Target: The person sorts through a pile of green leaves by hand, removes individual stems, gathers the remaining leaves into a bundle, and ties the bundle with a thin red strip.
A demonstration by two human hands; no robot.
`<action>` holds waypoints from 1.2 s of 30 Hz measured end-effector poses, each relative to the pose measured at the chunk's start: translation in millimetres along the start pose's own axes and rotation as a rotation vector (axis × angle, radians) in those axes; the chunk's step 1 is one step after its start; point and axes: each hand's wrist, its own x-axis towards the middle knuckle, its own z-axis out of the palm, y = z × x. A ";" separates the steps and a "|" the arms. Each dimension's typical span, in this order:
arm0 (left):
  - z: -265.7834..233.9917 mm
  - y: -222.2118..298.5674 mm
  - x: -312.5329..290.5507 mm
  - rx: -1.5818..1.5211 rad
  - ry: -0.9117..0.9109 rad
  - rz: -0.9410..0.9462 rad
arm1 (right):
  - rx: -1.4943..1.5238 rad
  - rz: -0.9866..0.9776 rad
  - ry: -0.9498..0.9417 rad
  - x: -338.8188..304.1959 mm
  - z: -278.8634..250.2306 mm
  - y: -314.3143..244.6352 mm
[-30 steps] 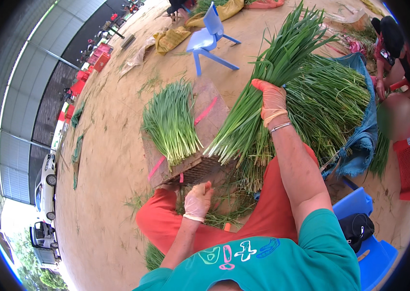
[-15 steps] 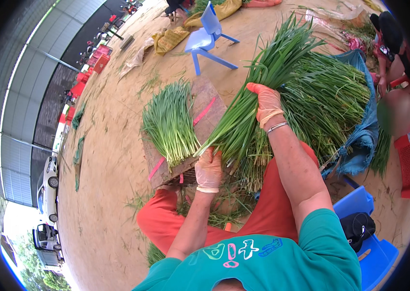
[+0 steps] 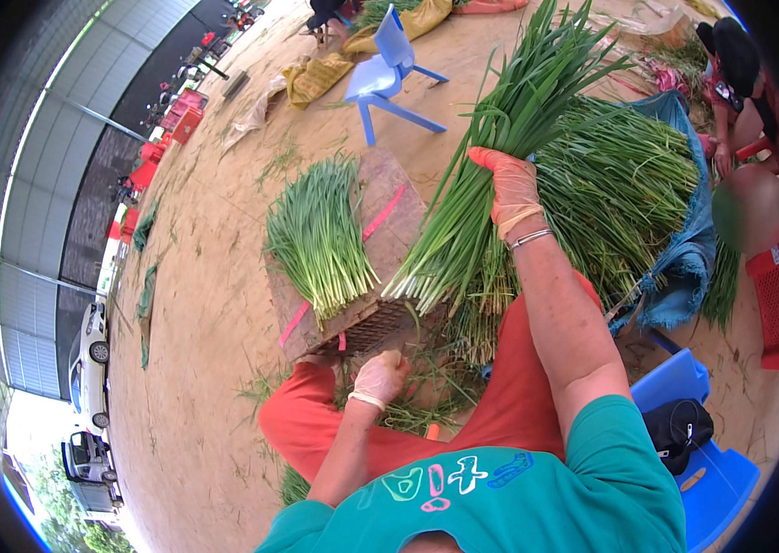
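Observation:
My right hand (image 3: pixel 509 189), in a thin clear glove with orange fingertips, grips a thick bunch of garlic chives (image 3: pixel 477 198) around the middle. Its white stem ends point down toward me and the green leaves fan out away from me. Below those ends, my left hand (image 3: pixel 381 377), gloved too, is closed near my knee. Whatever it may hold is hidden. A neat pile of garlic chives (image 3: pixel 320 240) lies on a brown board (image 3: pixel 389 189) with two pink ribbons across it. Right of the held bunch, a big heap of garlic chives (image 3: pixel 629 175) rests on blue woven sacking (image 3: pixel 689 258).
Under the board is a dark crate (image 3: pixel 375 332), with loose leaves around it. A blue chair (image 3: pixel 375 78) stands ahead; another blue chair (image 3: pixel 721 493) with a black bag (image 3: pixel 679 433) is at my right. A red basket (image 3: pixel 774 304) and another person (image 3: pixel 749 83) are far right.
My left hand has come away from the stem ends, moving down toward me and closing. My right hand has raised the bunch slightly, and its stem ends hang looser.

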 end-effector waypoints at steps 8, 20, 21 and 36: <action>-52.1 60.3 27.1 -0.347 0.469 0.052 | -0.273 0.076 -0.208 -22.6 14.1 9.5; -58.6 109.9 91.3 -1.712 -0.186 -0.022 | -0.029 0.602 -0.355 -62.2 16.0 49.7; -56.1 103.7 87.6 -1.843 -0.254 -0.086 | -0.026 0.620 -0.394 -62.7 16.1 53.9; -22.1 60.1 90.4 -2.460 -0.350 -0.221 | -0.711 0.601 -0.429 -165.7 -54.0 35.9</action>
